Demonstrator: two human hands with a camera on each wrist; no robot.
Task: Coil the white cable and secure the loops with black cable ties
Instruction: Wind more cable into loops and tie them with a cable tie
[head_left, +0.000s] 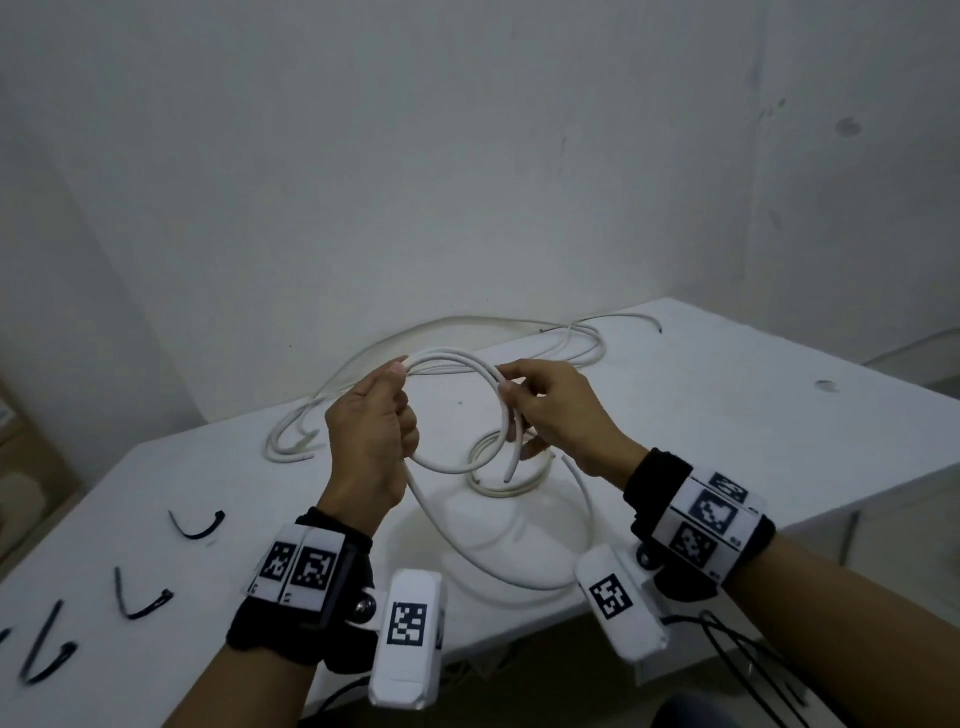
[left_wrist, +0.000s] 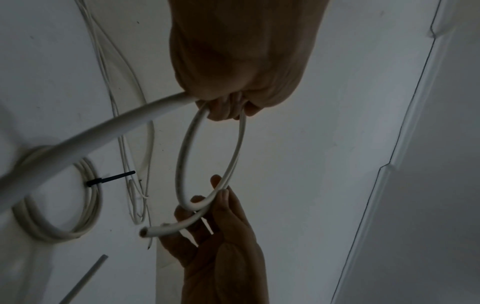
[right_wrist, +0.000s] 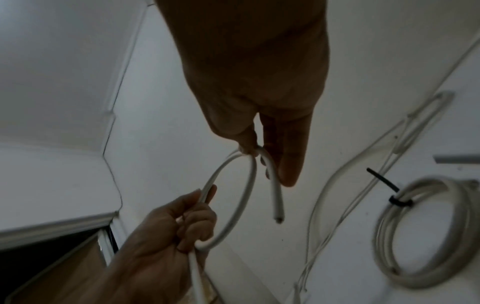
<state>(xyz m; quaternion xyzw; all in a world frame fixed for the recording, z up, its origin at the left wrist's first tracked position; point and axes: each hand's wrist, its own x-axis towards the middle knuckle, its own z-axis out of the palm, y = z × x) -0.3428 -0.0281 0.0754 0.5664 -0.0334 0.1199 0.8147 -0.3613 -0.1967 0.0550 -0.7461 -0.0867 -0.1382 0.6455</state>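
A white cable (head_left: 457, 359) is bent into one loop in the air above the table (head_left: 727, 415). My left hand (head_left: 397, 395) grips the loop's left side in a fist. My right hand (head_left: 511, 389) pinches the right side where the strands cross, and the cut end (head_left: 510, 472) hangs just below it. The rest of this cable sags off the table's front edge. From the left wrist camera, the loop (left_wrist: 185, 160) runs from my left hand (left_wrist: 228, 107) to my right fingers (left_wrist: 223, 197). Three black cable ties (head_left: 200, 525) lie at the table's left.
A finished coil (head_left: 488, 470) bound with a black tie (left_wrist: 109, 178) lies on the table under my hands, also in the right wrist view as coil (right_wrist: 428, 236). Loose thin white cables (head_left: 467, 332) sprawl along the table's far edge against the wall.
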